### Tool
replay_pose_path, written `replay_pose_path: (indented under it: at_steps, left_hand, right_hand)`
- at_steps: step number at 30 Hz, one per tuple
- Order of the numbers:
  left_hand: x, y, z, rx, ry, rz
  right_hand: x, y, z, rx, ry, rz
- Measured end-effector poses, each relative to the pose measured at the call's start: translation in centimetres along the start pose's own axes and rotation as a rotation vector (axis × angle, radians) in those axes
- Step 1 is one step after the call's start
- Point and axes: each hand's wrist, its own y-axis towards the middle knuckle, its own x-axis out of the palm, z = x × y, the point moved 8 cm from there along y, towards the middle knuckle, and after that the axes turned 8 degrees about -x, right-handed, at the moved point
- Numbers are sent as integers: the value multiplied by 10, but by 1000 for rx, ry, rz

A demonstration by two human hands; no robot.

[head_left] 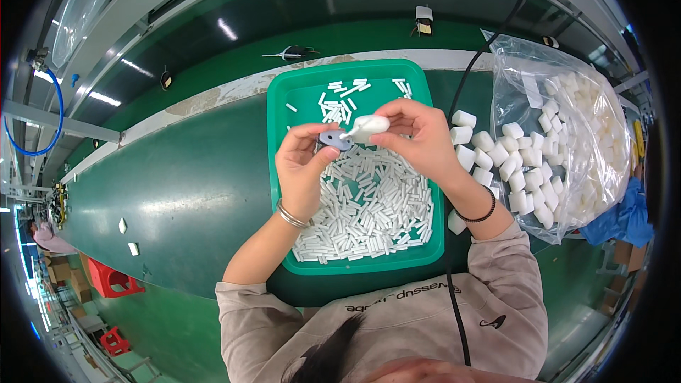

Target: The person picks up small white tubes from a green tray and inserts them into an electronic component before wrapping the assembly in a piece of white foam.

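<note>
My left hand [299,174] pinches a small grey-blue block [335,141] with dark holes in it, held between thumb and fingertips. Between the thumb and fingers of my right hand [424,136] is a white rounded piece [370,126], its narrow end meeting the grey-blue block. Whether that end is inside a hole or only touches the block, I cannot tell. Both hands are above a green tray [275,110]. A dense heap of short white sticks [365,206] fills its near part, and a smaller loose group [337,103] lies toward its far side.
White chunky blocks [521,163] spill from a clear plastic bag [603,135] right of the tray. A black cable [466,78] hangs across the bench beside the tray. Two small white bits, one an oval piece [123,226], lie at left. A red stool [112,280] stands beyond the bench edge.
</note>
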Motion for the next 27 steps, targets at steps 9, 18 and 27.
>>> replay_pose_path:
  at_steps: [9,18,27]
  left_hand:
    - [-2,-4,3,16,48,18]
    - [2,-2,4,-28,126,10]
    - [0,-2,2,-21,202,24]
  right_hand:
    - [10,-8,-1,-69,176,59]
    - [11,-12,-32,-489,-265,39]
    - [11,-10,-23,-341,-110,98]
